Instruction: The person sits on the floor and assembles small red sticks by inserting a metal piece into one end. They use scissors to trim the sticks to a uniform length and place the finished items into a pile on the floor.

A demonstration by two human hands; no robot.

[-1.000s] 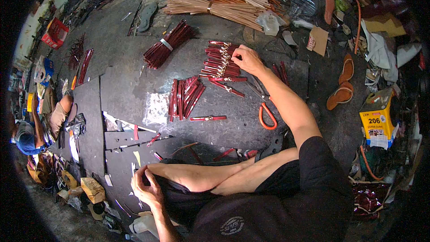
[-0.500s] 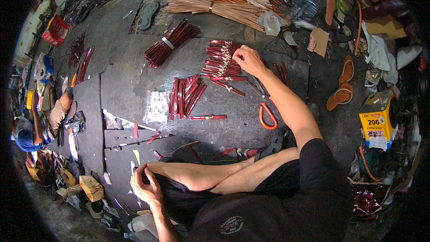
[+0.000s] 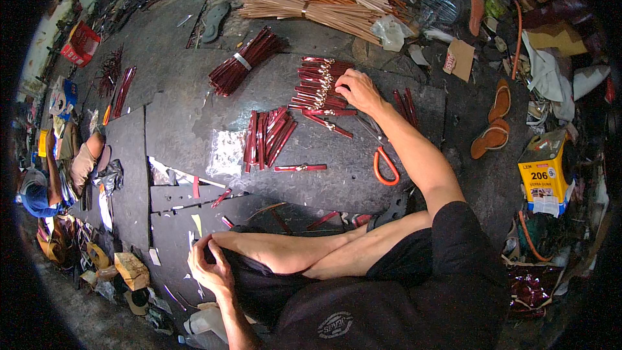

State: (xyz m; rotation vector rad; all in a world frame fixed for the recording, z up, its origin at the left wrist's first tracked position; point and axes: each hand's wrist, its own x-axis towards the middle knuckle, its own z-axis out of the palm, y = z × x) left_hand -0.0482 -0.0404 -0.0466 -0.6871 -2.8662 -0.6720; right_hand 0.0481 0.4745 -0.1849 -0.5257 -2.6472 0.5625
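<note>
A row of glossy dark red straps with shiny metal buckle-like fittings (image 3: 315,84) lies stacked on the dark floor. My right hand (image 3: 360,91) is at the row's right end, its fingers curled and pressed together against the straps. Whether it grips one is hidden under the fingers. Far from the straps, my left hand (image 3: 212,271) rests on my bent knee with fingers and thumb apart and nothing in it. Closer to me are a fanned group of plain red strips (image 3: 267,137) and a single strap with a fitting (image 3: 300,168).
Orange-handled pliers (image 3: 387,166) lie under my right forearm. A banded bundle of dark red strips (image 3: 246,62) and long tan strips (image 3: 311,10) lie beyond. Sandals (image 3: 492,136) and a yellow can (image 3: 544,172) are at right. Another person (image 3: 40,191) sits at left.
My right hand has shifted slightly left and down along the straps, its fingers still curled. My left hand stays on my knee.
</note>
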